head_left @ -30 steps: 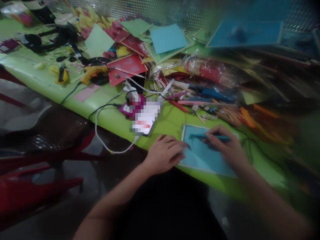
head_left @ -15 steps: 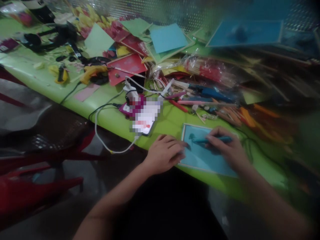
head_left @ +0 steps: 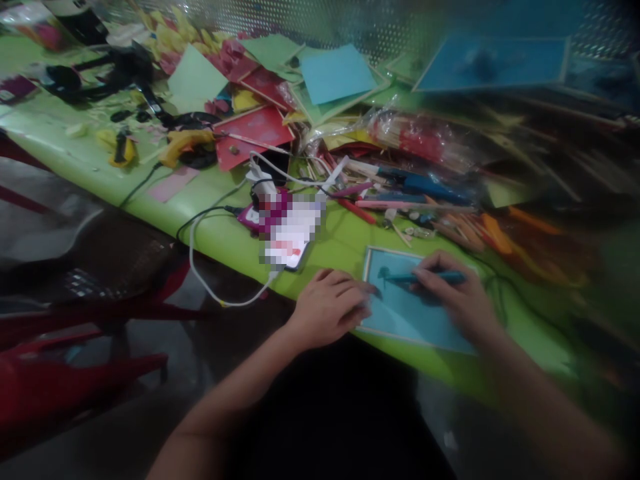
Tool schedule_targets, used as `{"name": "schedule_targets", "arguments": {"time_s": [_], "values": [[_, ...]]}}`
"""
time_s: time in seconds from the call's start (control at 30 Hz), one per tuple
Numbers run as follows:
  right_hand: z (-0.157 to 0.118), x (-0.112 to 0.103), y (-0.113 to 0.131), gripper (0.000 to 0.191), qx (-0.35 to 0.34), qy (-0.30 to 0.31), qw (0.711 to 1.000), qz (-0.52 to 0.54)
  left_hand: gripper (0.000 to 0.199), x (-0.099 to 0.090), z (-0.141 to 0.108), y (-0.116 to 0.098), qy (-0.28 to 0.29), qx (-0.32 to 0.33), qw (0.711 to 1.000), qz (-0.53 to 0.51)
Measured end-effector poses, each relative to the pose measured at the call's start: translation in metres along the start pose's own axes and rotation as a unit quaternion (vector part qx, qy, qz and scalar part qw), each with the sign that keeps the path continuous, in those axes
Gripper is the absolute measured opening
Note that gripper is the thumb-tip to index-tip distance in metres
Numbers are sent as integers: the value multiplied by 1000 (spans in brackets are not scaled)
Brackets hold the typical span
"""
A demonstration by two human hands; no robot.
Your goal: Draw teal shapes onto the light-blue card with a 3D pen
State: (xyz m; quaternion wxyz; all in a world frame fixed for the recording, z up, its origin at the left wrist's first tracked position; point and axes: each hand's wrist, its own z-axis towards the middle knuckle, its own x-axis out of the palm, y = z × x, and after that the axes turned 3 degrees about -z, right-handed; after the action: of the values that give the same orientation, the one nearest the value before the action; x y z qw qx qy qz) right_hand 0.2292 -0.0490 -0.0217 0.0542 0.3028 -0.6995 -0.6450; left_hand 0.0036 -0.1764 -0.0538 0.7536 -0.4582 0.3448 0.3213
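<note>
Stretches from far left to near right as a glossy green surface (head_left: 235, 252). Carries a blue framed panel (head_left: 400, 323) at near right, a lit phone (head_left: 296, 243) left of it, and, farther away, scattered pens (head_left: 420, 207). Bears, toward the left, a pink paper slip (head_left: 173, 185) and a yellow corded tool (head_left: 183, 148).

a teal pen (head_left: 451, 277) slants low, tip at dark marks (head_left: 384, 274) on a flat, pale-edged blue card (head_left: 403, 321).

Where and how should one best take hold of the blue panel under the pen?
Probably by the left rim, from the left: the panel lies flat, this edge is partly uncovered, and the right hand with the pen occupies its right part.
</note>
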Motion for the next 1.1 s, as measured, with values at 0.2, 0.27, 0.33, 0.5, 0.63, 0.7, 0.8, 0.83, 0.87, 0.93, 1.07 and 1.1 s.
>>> {"name": "schedule_targets", "arguments": {"time_s": [0.2,0.27,0.33,0.5,0.63,0.7,0.8,0.83,0.87,0.93,1.07,1.1], "values": [[0,0,2,36,-3,-3,1000,-15,24,-1,0,0,-7,6,1000,0],[-1,0,3,37,-1,5,1000,-12,24,-1,0,0,-3,2,1000,-1],[-1,0,4,37,1,9,1000,-7,25,-1,0,0,2,-3,1000,-3],[0,0,1,35,-10,-9,1000,-9,28,0,-1,1,8,-5,1000,0],[1,0,0,35,-4,0,1000,-9,26,1,-1,1,-8,5,1000,0],[1,0,0,34,-1,2,1000,-2,24,1,-1,1,-11,7,1000,-1],[1,0,0,34,-1,-3,1000,3,25,0,0,0,-7,6,1000,-2],[1,0,1,33,0,-4,1000,2,25,0,0,0,-6,6,1000,-3],[0,0,1,33,1,-2,1000,0,25,0,0,0,-5,5,1000,-3],[0,0,1,32,3,3,1000,3,24,0,0,0,-3,3,1000,-3],[-1,0,2,28,2,8,1000,12,21,0,0,0,-3,2,1000,-5],[-1,0,2,27,2,5,1000,12,22,0,0,0,-5,3,1000,-5]]}}
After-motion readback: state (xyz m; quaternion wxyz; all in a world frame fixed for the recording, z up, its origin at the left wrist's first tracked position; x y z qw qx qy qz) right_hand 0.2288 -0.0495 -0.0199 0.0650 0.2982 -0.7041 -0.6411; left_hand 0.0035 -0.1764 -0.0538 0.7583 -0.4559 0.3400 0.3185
